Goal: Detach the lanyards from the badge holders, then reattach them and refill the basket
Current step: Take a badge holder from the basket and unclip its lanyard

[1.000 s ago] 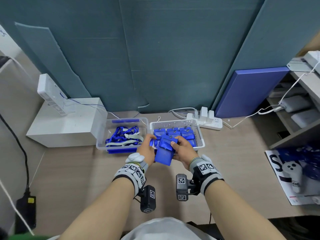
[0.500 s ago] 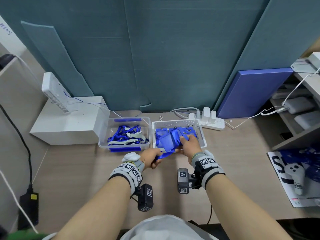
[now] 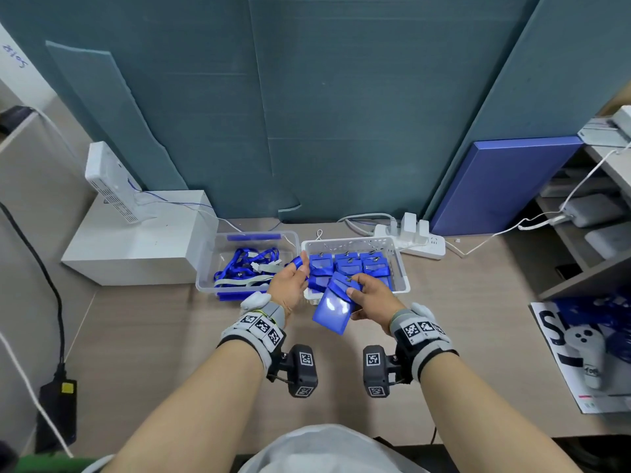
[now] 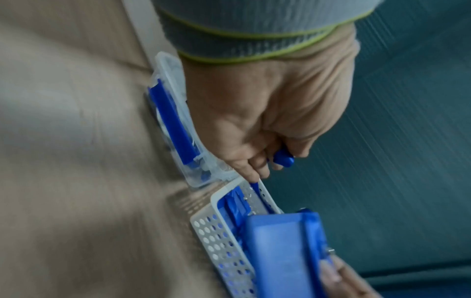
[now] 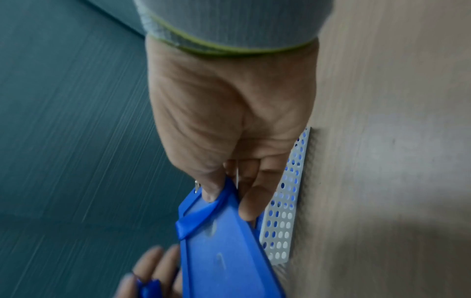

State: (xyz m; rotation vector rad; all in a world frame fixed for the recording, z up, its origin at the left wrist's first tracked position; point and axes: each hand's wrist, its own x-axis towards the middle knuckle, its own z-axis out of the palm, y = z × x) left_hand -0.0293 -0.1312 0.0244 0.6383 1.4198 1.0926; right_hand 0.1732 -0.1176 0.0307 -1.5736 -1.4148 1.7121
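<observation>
Right hand (image 3: 370,295) is seen in the head view with thumb and fingers pinched on the top edge of a blue badge holder (image 3: 333,310), which is held above the desk (image 3: 153,336) just in front of the white perforated basket (image 3: 399,268). Half a second ago this hand was reaching into the basket; now the holder has been drawn out toward the body and hangs tilted, its lower end toward the camera. Left hand (image 3: 290,283) is curled round a blue lanyard (image 3: 298,262), and it has been raised from the desk edge to the gap between the basket and the clear plastic bin (image 3: 205,268). More blue holders are stacked in the basket; loose blue and grey lanyards lie in the bin. A white power strip (image 3: 426,242) lies behind the basket, as before.

From the left wrist, the left hand (image 4: 267,121) is shown closed on a loop of the lanyard (image 4: 282,159), directly above the near corners of the bin (image 4: 173,84) and basket (image 4: 219,242). The held badge holder (image 4: 280,254) fills the lower edge; the picture is blurred.

From the right wrist, the right hand (image 5: 229,121) is shown with its thumb pressed on the holder (image 5: 224,252) near a metal clip, the fingers behind it. The basket wall (image 5: 282,231) stands just beside it. Fingertips of the left hand (image 5: 153,268) with the lanyard (image 5: 149,290) are seen blurred below.
</observation>
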